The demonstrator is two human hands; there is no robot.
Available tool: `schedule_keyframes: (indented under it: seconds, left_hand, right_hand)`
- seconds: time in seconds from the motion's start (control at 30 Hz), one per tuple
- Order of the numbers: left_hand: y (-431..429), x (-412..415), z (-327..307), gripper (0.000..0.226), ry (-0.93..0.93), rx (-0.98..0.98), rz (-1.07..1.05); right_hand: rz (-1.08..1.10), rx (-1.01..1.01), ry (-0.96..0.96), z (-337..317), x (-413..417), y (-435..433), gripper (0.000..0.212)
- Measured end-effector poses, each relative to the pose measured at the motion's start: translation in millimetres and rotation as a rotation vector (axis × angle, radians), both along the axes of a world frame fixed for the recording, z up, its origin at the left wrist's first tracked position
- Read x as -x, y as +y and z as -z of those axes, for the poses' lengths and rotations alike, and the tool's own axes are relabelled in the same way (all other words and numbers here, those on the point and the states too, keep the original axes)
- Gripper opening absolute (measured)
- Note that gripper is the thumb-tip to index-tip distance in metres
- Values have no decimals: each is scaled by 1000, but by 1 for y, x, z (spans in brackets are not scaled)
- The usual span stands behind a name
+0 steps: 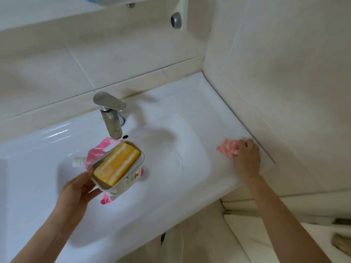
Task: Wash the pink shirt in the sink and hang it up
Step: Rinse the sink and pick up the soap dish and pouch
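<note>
My left hand [79, 188] holds a grey soap dish [139, 161] with a yellow soap bar [116, 164] in it, together with a pink and white refill pouch [96, 152] under the dish, over the white sink [171, 158]. My right hand [246, 158] grips a small bunched pink cloth [227, 148] on the sink's right ledge, close to the tiled wall. The cloth looks like the pink shirt, wadded up. The steel tap [111, 118] stands behind the dish; I see no water running from it.
Tiled walls [284, 73] close in the back and right side. A round metal fitting [176, 20] is set in the wall above. The basin's overflow hole [125, 137] sits just under the tap. Below the sink's front edge is floor and a pale ledge [256, 234].
</note>
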State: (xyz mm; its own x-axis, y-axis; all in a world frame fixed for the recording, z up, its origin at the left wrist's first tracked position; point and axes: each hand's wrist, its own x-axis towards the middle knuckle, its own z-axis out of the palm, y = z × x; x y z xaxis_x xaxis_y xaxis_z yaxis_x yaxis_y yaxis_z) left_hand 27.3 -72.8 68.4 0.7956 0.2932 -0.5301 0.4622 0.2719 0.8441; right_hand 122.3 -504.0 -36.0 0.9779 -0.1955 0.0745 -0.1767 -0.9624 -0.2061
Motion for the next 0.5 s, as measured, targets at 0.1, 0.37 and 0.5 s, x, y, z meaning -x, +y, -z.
schedule_keyframes:
  seconds: [0.1, 0.37, 0.5]
  left_hand:
    - [1, 0, 2, 41, 8, -5, 8]
    - [5, 3, -1, 44, 17, -20, -27]
    - [8, 0, -4, 45, 11, -26, -48]
  right_hand:
    - [-221, -79, -67, 7, -5, 12, 38]
    - [-251, -207, -168, 30, -48, 28, 29]
    - [-420, -291, -55, 20, -80, 55, 31]
